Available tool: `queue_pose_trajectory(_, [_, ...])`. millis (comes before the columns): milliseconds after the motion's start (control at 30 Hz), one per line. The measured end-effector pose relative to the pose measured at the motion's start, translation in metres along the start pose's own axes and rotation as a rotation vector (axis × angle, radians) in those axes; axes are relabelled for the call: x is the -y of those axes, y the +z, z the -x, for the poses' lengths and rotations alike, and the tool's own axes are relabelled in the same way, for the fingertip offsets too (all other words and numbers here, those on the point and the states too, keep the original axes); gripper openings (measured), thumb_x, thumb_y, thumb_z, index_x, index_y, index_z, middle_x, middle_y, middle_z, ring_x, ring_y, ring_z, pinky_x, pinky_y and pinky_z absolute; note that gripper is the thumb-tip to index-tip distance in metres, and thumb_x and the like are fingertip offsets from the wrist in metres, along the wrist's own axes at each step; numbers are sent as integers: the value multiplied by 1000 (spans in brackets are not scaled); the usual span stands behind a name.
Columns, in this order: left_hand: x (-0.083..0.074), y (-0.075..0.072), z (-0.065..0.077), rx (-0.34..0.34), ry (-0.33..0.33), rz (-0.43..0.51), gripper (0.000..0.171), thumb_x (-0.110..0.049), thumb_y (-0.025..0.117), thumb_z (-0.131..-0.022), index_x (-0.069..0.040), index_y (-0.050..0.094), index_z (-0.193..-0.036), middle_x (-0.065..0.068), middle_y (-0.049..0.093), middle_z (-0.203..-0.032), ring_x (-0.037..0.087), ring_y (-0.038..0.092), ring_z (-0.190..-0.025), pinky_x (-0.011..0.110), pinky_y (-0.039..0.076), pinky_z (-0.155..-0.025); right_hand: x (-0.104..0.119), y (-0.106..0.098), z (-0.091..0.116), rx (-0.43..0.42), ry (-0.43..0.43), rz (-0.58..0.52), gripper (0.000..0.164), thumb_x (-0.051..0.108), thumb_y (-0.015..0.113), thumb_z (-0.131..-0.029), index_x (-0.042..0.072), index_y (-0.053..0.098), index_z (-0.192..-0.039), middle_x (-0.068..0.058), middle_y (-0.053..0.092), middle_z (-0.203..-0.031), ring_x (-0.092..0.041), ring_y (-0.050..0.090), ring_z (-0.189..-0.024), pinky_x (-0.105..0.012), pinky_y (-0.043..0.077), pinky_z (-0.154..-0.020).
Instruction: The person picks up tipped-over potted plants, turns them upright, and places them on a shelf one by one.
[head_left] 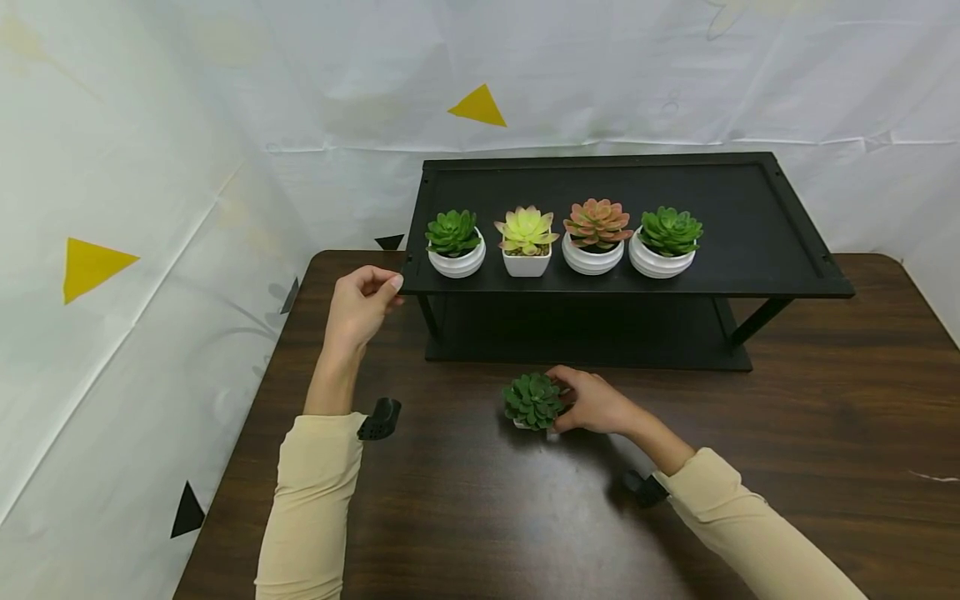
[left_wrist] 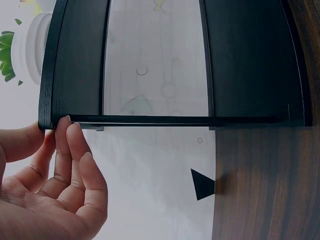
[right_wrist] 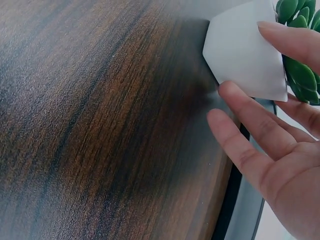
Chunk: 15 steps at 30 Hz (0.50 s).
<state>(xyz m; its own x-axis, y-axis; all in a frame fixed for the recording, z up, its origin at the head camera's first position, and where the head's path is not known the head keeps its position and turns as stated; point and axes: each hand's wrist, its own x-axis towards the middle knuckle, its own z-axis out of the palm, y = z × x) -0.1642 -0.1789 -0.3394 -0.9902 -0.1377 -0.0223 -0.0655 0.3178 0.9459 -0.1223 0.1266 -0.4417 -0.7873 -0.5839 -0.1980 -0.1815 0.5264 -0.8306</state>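
Note:
My left hand (head_left: 358,304) pinches the front left corner of a black two-tier shelf (head_left: 720,208), thumb on top and fingertips beneath in the left wrist view. My right hand (head_left: 596,403) holds a potted succulent (head_left: 532,400) with dark green leaves, in front of the shelf. In the right wrist view its angular white pot (right_wrist: 245,52) sits between thumb and fingers, close to the wooden table; whether it touches the wood I cannot tell. On the upper tier stand a green succulent (head_left: 452,233), a yellow one (head_left: 527,232), a reddish one (head_left: 597,223) and another green one (head_left: 670,232), all in white pots.
The dark wooden table (head_left: 450,500) carries the shelf near its back edge. The shelf's lower tier (head_left: 585,333) lies under the upper one, joined by slanted legs (head_left: 759,321). White sheeting (head_left: 360,75) with yellow and black triangles hangs behind and at the left.

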Motion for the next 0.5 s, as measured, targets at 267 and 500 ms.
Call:
queue_pose_trajectory(267, [-2, 0, 0, 3, -3, -19, 18, -9, 55, -92, 6, 60, -101, 11, 57, -86, 8, 57, -66, 23, 44, -64, 2, 1, -1, -18, 5, 35, 63, 2, 76, -65, -5, 47, -121, -23, 53, -116, -36, 57, -99, -40, 50, -75])
queue_pose_trajectory(500, [-2, 1, 0, -7, -3, -23, 18, -8, 55, -92, 7, 60, -101, 8, 58, -86, 6, 57, -64, 23, 44, -63, 3, 2, 2, -20, 3, 19, 61, 1, 75, -67, -5, 47, -121, -24, 53, -116, -34, 59, -96, -38, 50, -72])
